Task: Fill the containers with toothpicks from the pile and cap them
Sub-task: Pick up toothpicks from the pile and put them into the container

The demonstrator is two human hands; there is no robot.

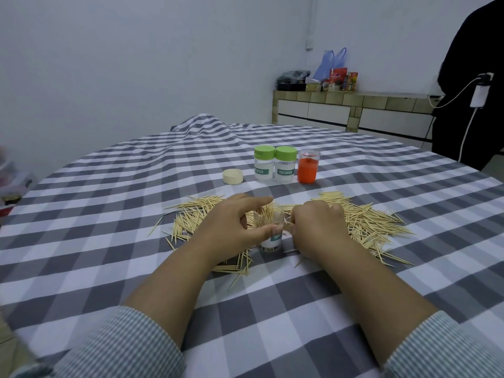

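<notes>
Head view: an uncapped clear container (268,230), partly filled with toothpicks, stands upright amid the toothpick pile (362,216) on the checked worktop (109,200). Left hand (231,227) curls fingers round it; right hand (316,227) pinches toothpicks at its rim. Behind stand two green-capped containers (275,166), an orange one (308,166), and a loose cream cap (232,176).

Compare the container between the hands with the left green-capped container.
The container between the hands is uncapped and holds toothpicks; the left green-capped container is closed. The first is gripped by the left hand amid the pile; the second stands untouched behind. Both are clear with green labels.
</notes>
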